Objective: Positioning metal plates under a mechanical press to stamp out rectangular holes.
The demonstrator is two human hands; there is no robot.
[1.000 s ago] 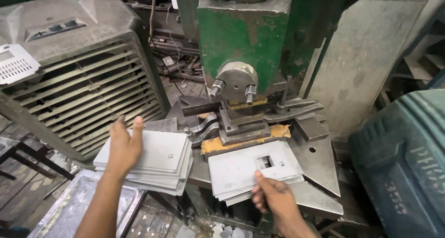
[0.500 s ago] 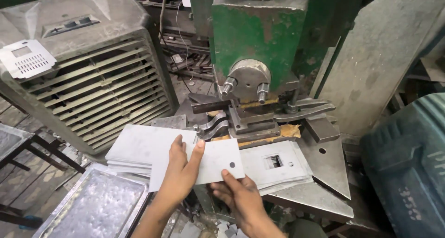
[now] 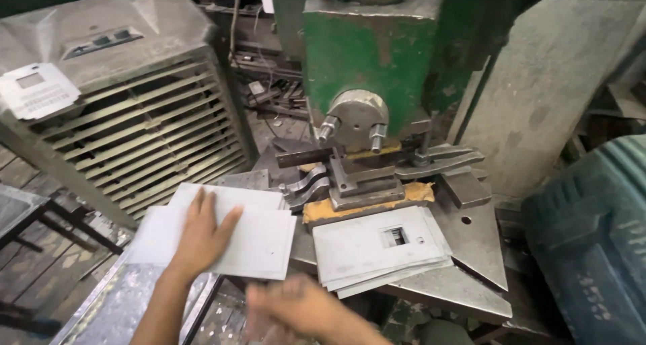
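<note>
My left hand [image 3: 200, 236] lies flat, fingers apart, on a stack of plain grey metal sheets [image 3: 259, 244] left of the press bed. My right hand [image 3: 299, 309] is low at the front edge, below the sheets and blurred by motion, so its grip is unclear. To the right sits a second stack of sheets [image 3: 363, 257], each punched with a small rectangular hole [image 3: 395, 236]. Behind both stacks is the die and clamp set [image 3: 360, 183] of a green press [image 3: 370, 49].
A grey louvred cooler [image 3: 134, 123] stands at the left, with a white punched plate [image 3: 37, 89] on its top. A shiny metal tray [image 3: 114, 304] lies below the left stack. A dark teal drum [image 3: 592, 237] stands at the right, past the steel bed plate [image 3: 478, 244].
My left hand carried a sheet toward the middle, where both hands met on it; now it presses on the left stack. My right hand left the punched stack and dropped low.
</note>
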